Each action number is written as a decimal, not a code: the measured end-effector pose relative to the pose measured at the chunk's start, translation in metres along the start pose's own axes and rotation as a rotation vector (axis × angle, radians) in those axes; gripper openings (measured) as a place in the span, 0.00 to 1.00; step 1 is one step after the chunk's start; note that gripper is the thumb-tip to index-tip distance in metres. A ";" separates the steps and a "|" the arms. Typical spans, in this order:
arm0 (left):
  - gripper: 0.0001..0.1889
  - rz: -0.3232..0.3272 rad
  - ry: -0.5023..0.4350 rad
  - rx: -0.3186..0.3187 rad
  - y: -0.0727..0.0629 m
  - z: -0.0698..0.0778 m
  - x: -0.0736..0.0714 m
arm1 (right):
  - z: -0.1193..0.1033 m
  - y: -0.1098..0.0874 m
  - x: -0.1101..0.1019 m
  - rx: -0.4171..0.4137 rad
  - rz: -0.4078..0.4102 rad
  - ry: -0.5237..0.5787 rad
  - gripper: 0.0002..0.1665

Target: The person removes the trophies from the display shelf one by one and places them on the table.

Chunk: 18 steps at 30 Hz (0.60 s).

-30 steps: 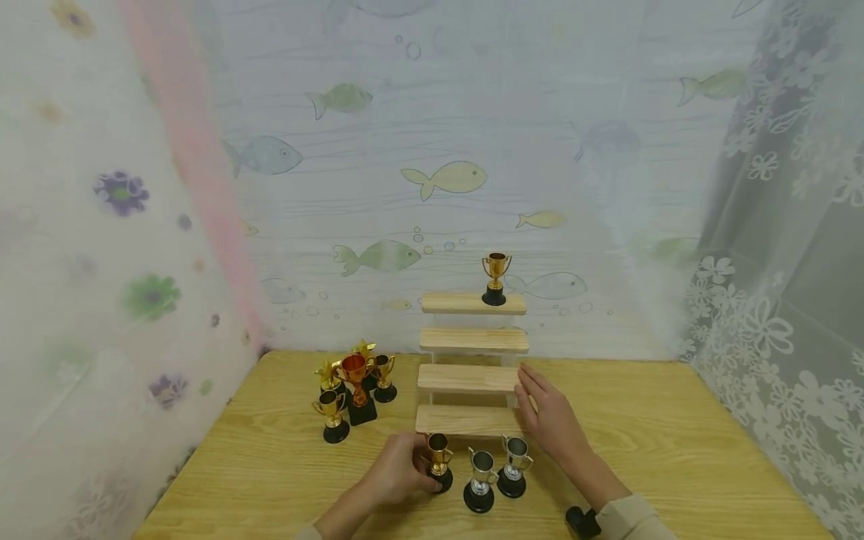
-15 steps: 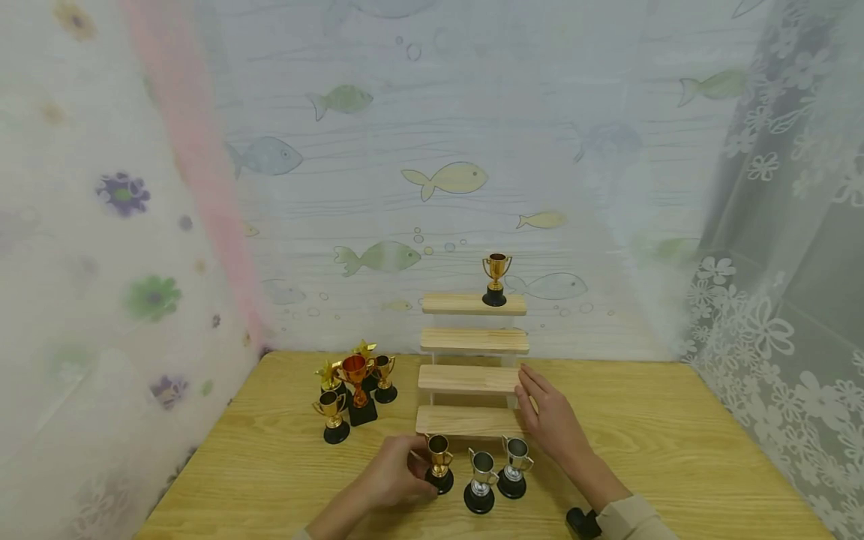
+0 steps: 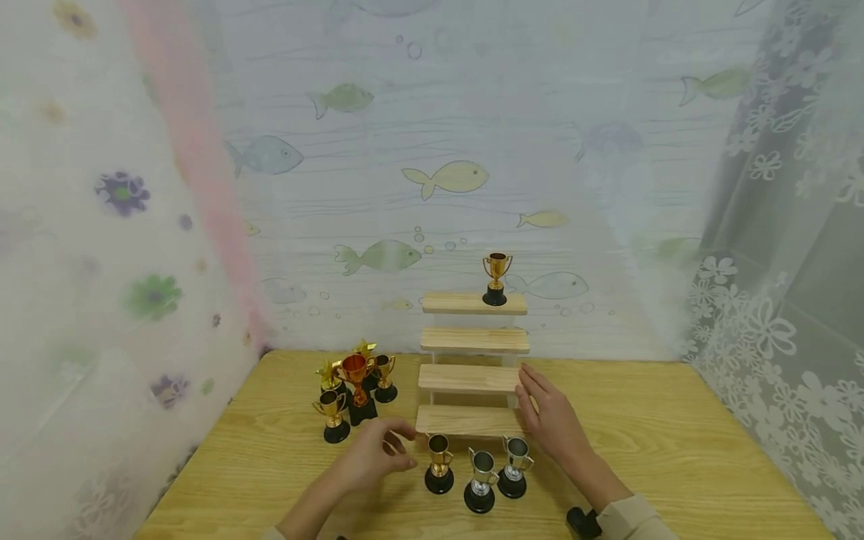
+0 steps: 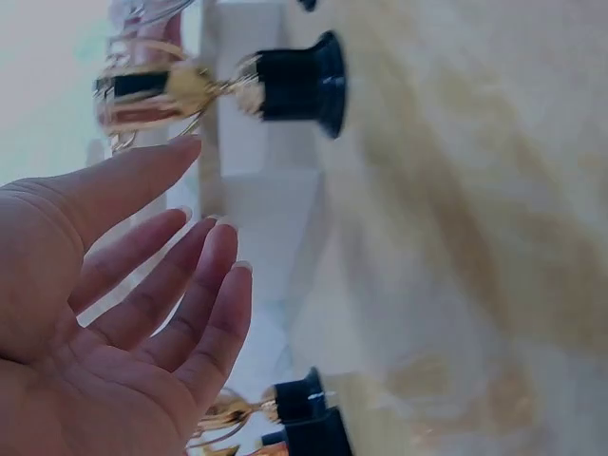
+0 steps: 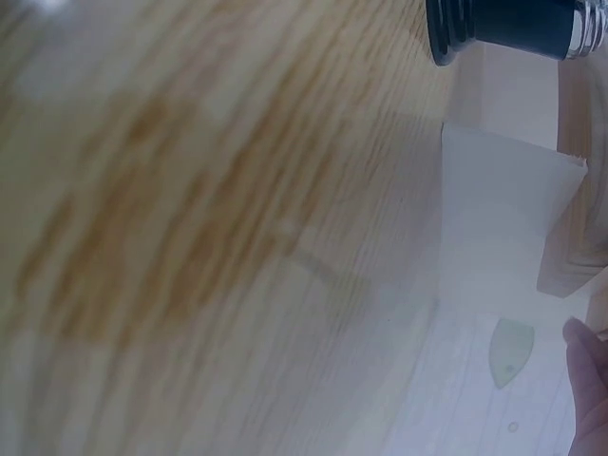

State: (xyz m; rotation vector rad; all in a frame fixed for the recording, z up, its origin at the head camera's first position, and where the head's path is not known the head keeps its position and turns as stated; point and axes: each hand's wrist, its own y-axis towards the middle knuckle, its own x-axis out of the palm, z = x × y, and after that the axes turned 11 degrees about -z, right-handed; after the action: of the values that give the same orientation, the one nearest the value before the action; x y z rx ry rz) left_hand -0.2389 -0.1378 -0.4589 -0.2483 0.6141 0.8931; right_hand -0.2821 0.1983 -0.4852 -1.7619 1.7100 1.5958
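My left hand [image 3: 374,454], fingers loosely bent and holding nothing, is just left of a small gold trophy cup [image 3: 439,463] on a black base. In the left wrist view that gold trophy [image 4: 223,87] stands apart from the thumb tip. Two silver trophy cups, one in front [image 3: 481,480] and one farther right [image 3: 515,466], stand beside it before a stepped wooden display stand [image 3: 470,379]. Against the stand's right side rests my right hand [image 3: 553,420], its fingers straight along the step ends. Another gold trophy [image 3: 496,277] stands on the top step.
At the left is a cluster of trophies: a red-gold cup [image 3: 356,379], gold cups [image 3: 331,411] and star-topped ones [image 3: 328,373]. A black object [image 3: 583,522] lies by the right sleeve [image 3: 634,517]. A fish-patterned curtain [image 3: 445,112] hangs behind the wooden table [image 3: 675,435].
My left hand has let go of the gold trophy in front of the stand and drawn back to the left. That trophy stays in place; my right hand has not moved.
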 end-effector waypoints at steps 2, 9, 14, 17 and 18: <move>0.16 0.014 0.015 0.002 0.000 0.002 -0.005 | 0.001 0.000 0.000 0.001 -0.004 0.005 0.24; 0.16 0.052 0.076 -0.028 0.003 0.008 -0.020 | 0.000 0.000 0.001 0.007 -0.010 0.008 0.24; 0.14 0.081 0.103 -0.016 0.009 0.015 -0.027 | -0.001 0.001 0.000 0.005 -0.006 0.010 0.24; 0.13 0.097 0.120 -0.001 0.014 0.021 -0.030 | 0.000 0.001 -0.001 0.001 -0.003 0.007 0.23; 0.13 0.102 0.128 0.007 0.016 0.023 -0.031 | 0.000 0.001 -0.001 -0.001 -0.002 0.004 0.23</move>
State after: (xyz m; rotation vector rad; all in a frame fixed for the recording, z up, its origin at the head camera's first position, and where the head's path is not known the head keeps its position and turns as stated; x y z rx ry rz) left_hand -0.2568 -0.1383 -0.4213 -0.2713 0.7532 0.9780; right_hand -0.2823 0.1983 -0.4844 -1.7687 1.7089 1.5939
